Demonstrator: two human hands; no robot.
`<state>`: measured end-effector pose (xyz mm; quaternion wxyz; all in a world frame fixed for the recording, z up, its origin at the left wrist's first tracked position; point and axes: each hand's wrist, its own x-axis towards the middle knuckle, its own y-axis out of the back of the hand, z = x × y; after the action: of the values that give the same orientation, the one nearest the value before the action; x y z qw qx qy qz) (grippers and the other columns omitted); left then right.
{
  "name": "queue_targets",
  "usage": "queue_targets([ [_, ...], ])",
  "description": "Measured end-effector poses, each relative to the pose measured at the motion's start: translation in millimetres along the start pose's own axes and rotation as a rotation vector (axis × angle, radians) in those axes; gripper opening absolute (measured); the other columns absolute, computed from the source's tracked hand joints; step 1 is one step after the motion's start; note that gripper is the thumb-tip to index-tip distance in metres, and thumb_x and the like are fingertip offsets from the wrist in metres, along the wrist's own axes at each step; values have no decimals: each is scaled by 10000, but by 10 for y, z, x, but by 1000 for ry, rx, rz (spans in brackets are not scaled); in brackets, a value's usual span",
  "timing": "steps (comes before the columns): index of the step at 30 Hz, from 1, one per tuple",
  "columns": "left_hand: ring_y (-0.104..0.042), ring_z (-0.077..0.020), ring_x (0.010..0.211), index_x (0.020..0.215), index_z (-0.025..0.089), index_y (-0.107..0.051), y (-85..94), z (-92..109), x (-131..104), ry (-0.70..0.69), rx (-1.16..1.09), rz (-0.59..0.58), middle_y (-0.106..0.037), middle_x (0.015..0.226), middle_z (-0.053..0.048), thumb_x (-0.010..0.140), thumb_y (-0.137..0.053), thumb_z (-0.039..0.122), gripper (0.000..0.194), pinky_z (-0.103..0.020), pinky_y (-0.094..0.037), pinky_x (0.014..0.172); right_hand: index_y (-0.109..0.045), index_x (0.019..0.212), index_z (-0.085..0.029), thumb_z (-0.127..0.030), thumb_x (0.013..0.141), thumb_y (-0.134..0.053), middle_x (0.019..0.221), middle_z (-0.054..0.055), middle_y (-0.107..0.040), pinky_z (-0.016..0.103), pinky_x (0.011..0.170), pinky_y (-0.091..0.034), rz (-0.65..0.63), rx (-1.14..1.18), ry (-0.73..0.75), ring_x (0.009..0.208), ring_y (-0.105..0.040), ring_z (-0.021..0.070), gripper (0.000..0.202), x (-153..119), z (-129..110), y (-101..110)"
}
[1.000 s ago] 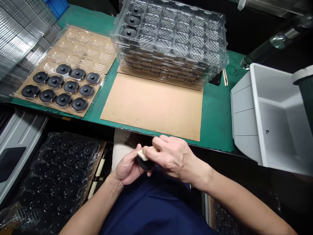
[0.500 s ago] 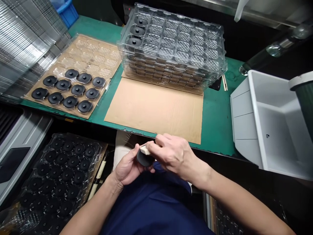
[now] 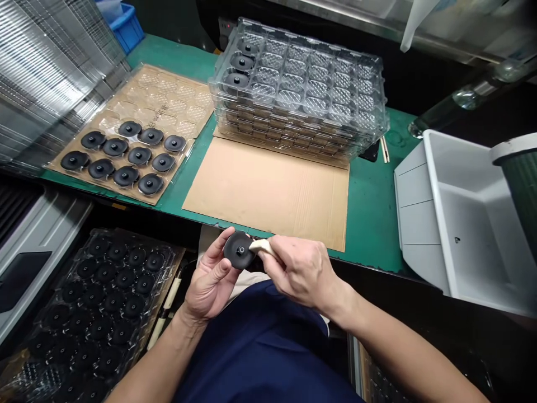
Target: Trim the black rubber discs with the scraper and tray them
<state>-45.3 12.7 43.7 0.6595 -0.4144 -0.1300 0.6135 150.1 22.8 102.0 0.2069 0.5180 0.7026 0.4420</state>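
Observation:
A round black disc-shaped part (image 3: 235, 258) with a small raised hub faces up in my left hand (image 3: 212, 285), whose fingers and thumb hold it by the edge. My right hand (image 3: 300, 267) pinches a small cream-coloured pad (image 3: 260, 245), perhaps cloth or sponge; its tip touches the disc's right side near the rim. Both hands are just in front of the bench edge, above my lap. Similar black discs (image 3: 126, 176) sit in the front pockets of a clear tray (image 3: 178, 92) at the left of the bench.
A stack of clear pocketed trays (image 3: 289, 101), with three discs in its left column, stands at the back on cardboard (image 3: 268, 190). A grey bin (image 3: 413, 218) is at right. Below left lies another tray of discs (image 3: 100, 302). A blue crate (image 3: 128, 33) stands behind.
My left hand has raised and turned the disc so its hub side shows. My right hand has shifted slightly right, and the pad now touches the disc's right side. The view has shifted a little.

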Motion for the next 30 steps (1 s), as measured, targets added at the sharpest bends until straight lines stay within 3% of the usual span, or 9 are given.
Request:
queue_targets([
  [5, -675, -235, 1226, 1281, 321, -726, -23, 5, -31, 16, -4, 9, -742, 1293, -44, 818, -843, 309, 478, -304, -528, 1056, -483, 772, -201, -288, 1017, -491, 676, -28, -525, 277, 594, -259, -61, 61, 48, 595, -430, 107, 260, 8, 9, 2],
  [9, -669, -208, 1228, 1270, 295, -732, -22, 32, -41, 52, -21, 39, -748, 1277, -44, 819, -843, 286, 464, -259, -520, 1050, -467, 736, -205, -288, 1022, -490, 648, -30, -514, 285, 574, -243, 0, 7, 13, 559, -398, 109, 298, 22, 35, -23],
  [13, -694, -231, 1181, 1280, 281, -726, 19, 45, -60, 122, -53, 25, -754, 1258, -60, 822, -841, 336, 476, -300, -527, 1054, -469, 749, -207, -284, 1025, -470, 662, -24, -527, 270, 589, -275, -76, 79, 134, 583, -431, 111, 287, 17, 52, -27],
  [17, -716, -181, 1088, 1249, 257, -740, 50, 58, -64, 168, -63, 26, -769, 1211, -57, 825, -838, 309, 438, -227, -559, 958, -482, 755, -203, -285, 1031, -479, 659, -25, -532, 278, 575, -255, -49, 34, 64, 576, -429, 110, 288, 7, 87, -18],
  [20, -716, -194, 1068, 1258, 248, -734, 58, 68, -60, 201, -65, 18, -766, 1211, -71, 843, -820, 332, 433, -234, -582, 902, -473, 747, -206, -289, 1025, -475, 660, -31, -520, 279, 579, -264, -98, 92, 140, 577, -413, 110, 291, -10, 106, -19],
  [25, -717, -180, 1043, 1267, 223, -732, 71, 63, -53, 244, -59, 45, -769, 1200, -72, 838, -824, 319, 449, -221, -578, 907, -486, 757, -203, -280, 1031, -473, 674, -29, -533, 285, 583, -262, -73, 61, 114, 594, -434, 110, 285, -41, 124, -22],
  [30, -723, -211, 1068, 1278, 231, -735, 72, 65, -48, 241, -60, 70, -767, 1210, -84, 856, -803, 339, 440, -245, -590, 901, -497, 763, -203, -294, 1029, -471, 680, -28, -547, 288, 587, -268, -134, 78, 153, 591, -445, 113, 282, -63, 118, -21],
])
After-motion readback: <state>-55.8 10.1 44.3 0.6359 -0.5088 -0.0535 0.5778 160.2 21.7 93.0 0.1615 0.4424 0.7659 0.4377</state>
